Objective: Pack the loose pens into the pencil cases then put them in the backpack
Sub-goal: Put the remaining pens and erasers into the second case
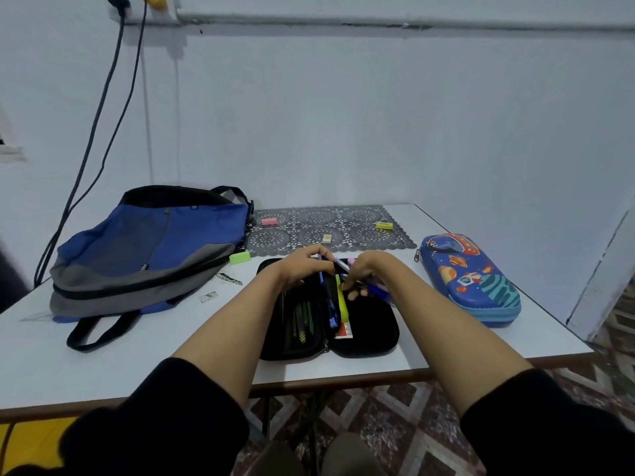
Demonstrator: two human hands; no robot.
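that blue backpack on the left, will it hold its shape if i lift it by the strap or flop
The blue backpack lies slumped and flat on the table, so it would probably flop and sag. It looks nearly empty, so likely light. Creased fabric should drag, not roll.

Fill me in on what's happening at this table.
A person is loading pens into the open black fabric pencil case on the white table. The right hand grips a bunch of loose pens over it; the left hand pinches a blue pen at its middle. The blue space-print hard pencil case sits closed at the right, the blue and grey backpack lies at the left.
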